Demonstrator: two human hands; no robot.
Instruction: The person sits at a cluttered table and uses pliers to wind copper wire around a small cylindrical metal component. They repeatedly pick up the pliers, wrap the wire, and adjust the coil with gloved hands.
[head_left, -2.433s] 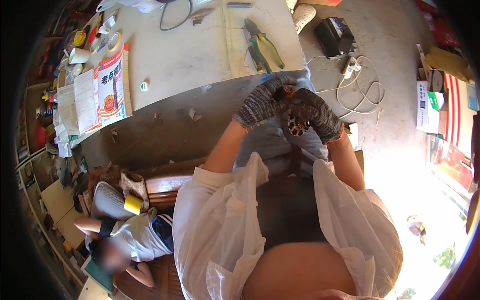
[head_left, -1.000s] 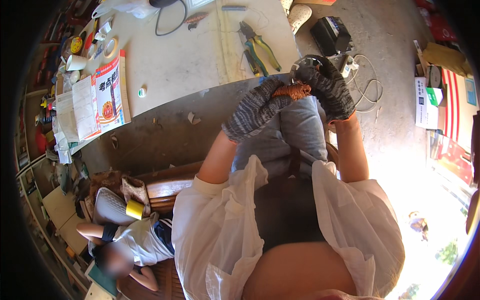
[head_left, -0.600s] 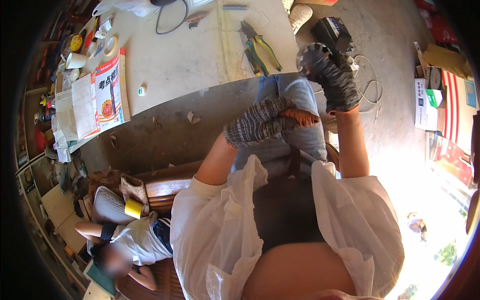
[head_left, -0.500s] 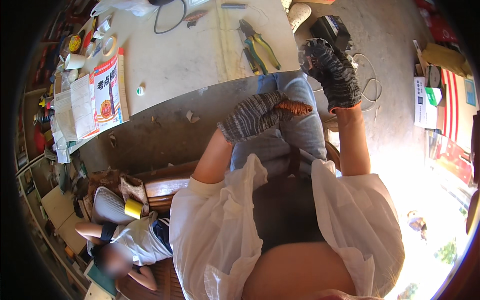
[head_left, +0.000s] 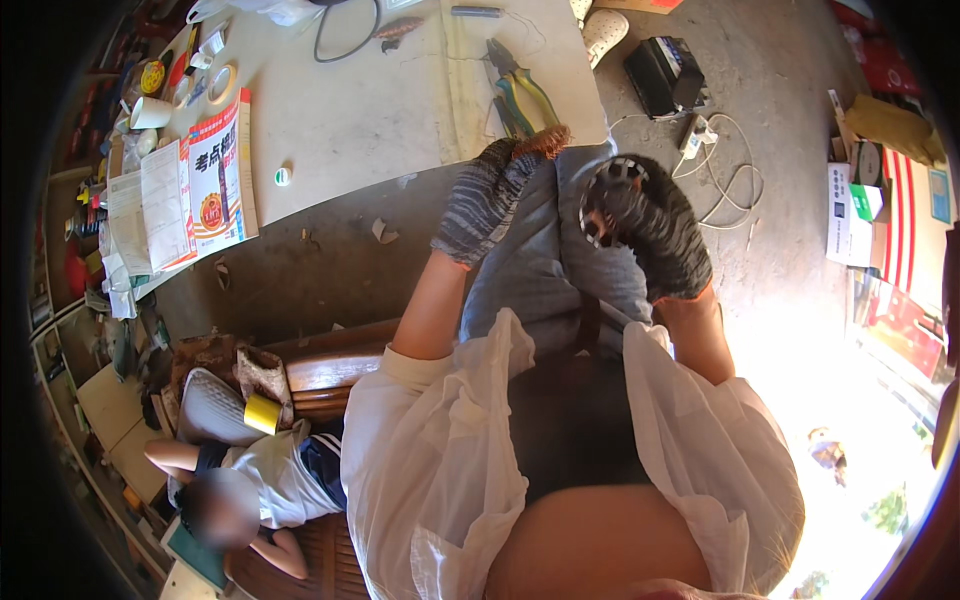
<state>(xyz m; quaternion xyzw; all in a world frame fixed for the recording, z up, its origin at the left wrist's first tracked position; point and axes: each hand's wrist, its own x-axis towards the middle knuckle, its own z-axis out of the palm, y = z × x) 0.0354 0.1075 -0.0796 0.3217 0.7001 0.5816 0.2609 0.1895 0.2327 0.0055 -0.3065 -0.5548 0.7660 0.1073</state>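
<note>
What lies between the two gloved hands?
In the head view, only the person's blue-grey trouser knee lies between the left hand and the right hand, which holds a round slotted part.

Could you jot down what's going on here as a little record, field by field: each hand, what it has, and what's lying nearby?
Left hand: grey knitted glove, reaching toward the table edge, nothing clearly in its grip
Right hand: grey knitted glove, closed around a round black ring-shaped part with pale teeth
Nearest tool: green-and-yellow handled pliers on the pale worktable
Also on table: red-and-white printed booklet
On floor: black box, white cable
</note>
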